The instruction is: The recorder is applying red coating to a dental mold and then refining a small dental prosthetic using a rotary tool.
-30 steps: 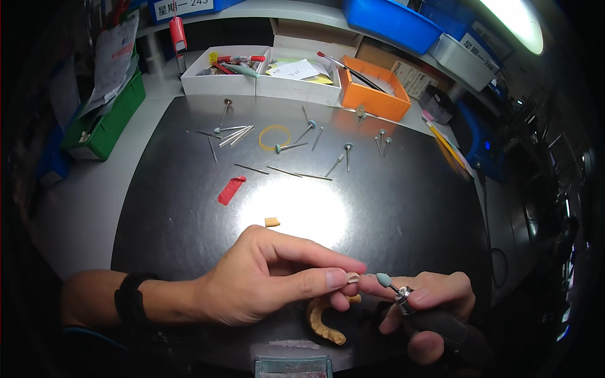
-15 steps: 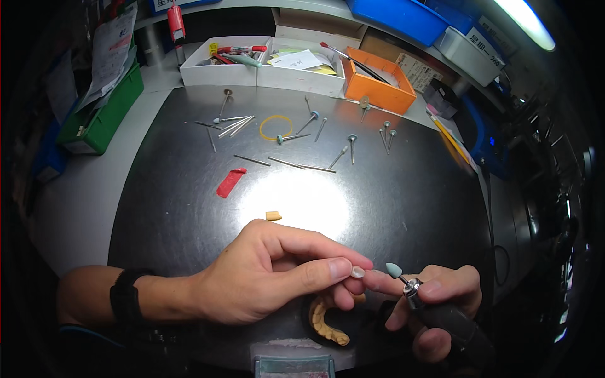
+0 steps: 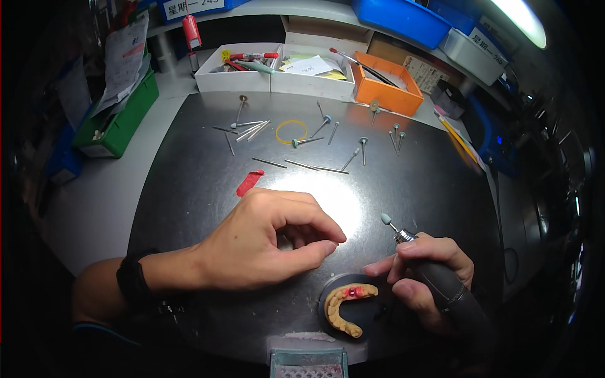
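At far left, green bin (image 3: 135, 116) stuffed with upright papers (image 3: 123, 66). Next, black wristband (image 3: 130, 280) around the left wrist, then left hand (image 3: 252, 242) above the dark tabletop (image 3: 201, 157), index finger and thumb curved into a ring, tips nearly meeting; cannot tell at this angle about anything pinched between them. Behind, white box (image 3: 233, 82) containing pens and, alongside, a second white box (image 3: 309, 88) containing papers. Just beyond the knuckles, red strip (image 3: 250, 183); farther back, scattered metal-shanked burs (image 3: 252, 131) and yellow band (image 3: 276, 132). Toward the near edge, teal tray (image 3: 309, 353). Right of the left hand and near the right fingers, tan dental model (image 3: 335, 309), horseshoe-shaped, on a dark base (image 3: 365, 315), with a red-marked patch (image 3: 360, 291) along its far side. Above and right of it, pale blue-green pointed bur (image 3: 386, 218) at the tip of a dark handpiece (image 3: 444, 286), gripped pen-fashion by right hand (image 3: 441, 251), fingers closed around its metal collar and body. Behind, orange box (image 3: 384, 101); at far right, yellow pencils (image 3: 463, 142) beside blue device (image 3: 495, 148).
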Demonstrator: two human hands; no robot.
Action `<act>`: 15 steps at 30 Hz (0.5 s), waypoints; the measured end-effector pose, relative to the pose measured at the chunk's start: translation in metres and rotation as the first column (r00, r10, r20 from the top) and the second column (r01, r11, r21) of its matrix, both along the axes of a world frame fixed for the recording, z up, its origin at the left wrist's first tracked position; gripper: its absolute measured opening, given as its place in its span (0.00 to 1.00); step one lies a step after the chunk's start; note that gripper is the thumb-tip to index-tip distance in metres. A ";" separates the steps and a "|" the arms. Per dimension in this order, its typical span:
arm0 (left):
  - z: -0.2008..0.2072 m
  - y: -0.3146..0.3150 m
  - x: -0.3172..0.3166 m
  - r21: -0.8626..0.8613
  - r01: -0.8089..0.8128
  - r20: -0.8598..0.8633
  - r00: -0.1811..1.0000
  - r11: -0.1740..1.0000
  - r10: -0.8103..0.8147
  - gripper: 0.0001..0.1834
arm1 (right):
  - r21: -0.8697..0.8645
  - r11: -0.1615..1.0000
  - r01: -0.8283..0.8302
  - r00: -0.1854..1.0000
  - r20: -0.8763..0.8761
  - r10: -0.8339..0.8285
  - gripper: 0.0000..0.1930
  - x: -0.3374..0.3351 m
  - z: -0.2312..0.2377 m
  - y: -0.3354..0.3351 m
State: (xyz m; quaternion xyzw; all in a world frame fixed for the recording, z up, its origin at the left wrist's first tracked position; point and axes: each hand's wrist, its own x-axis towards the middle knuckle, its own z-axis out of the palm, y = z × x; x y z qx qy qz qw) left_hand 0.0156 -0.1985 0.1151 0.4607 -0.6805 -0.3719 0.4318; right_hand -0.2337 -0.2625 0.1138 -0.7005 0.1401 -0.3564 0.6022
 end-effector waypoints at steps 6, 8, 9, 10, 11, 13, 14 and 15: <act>-0.008 -0.002 -0.002 -0.102 0.038 -0.053 0.998 0.994 -0.044 0.07 | -0.107 0.993 -0.048 0.990 -0.135 0.033 0.21 0.003 -0.001 0.000; -0.009 -0.003 -0.002 -0.130 0.053 -0.048 0.997 0.990 -0.060 0.07 | -0.105 0.992 -0.065 0.986 -0.157 0.048 0.21 0.002 -0.001 -0.001; -0.010 -0.002 -0.004 -0.126 0.054 -0.069 0.996 0.991 -0.063 0.07 | -0.122 0.990 -0.065 0.984 -0.171 0.043 0.21 0.002 -0.001 -0.002; -0.010 -0.001 -0.005 -0.122 0.054 -0.091 0.994 0.991 -0.066 0.07 | -0.139 0.988 -0.065 0.982 -0.185 0.038 0.22 0.002 -0.001 -0.002; -0.010 0.001 -0.006 -0.100 0.059 -0.117 0.991 0.993 -0.070 0.07 | -0.155 0.986 -0.065 0.979 -0.199 0.033 0.22 0.002 -0.002 -0.003; -0.009 0.004 -0.008 -0.058 0.097 -0.163 0.981 0.994 -0.106 0.07 | -0.205 0.977 -0.057 0.981 -0.193 0.016 0.22 0.003 -0.003 -0.003; -0.008 0.005 -0.008 -0.030 0.119 -0.198 0.972 0.992 -0.123 0.08 | -0.230 0.972 -0.051 0.982 -0.189 0.007 0.21 0.003 -0.004 -0.003; -0.008 0.005 -0.009 -0.039 0.130 -0.187 0.973 0.991 -0.135 0.08 | -0.230 0.972 -0.040 0.982 -0.188 -0.004 0.21 0.003 -0.004 -0.003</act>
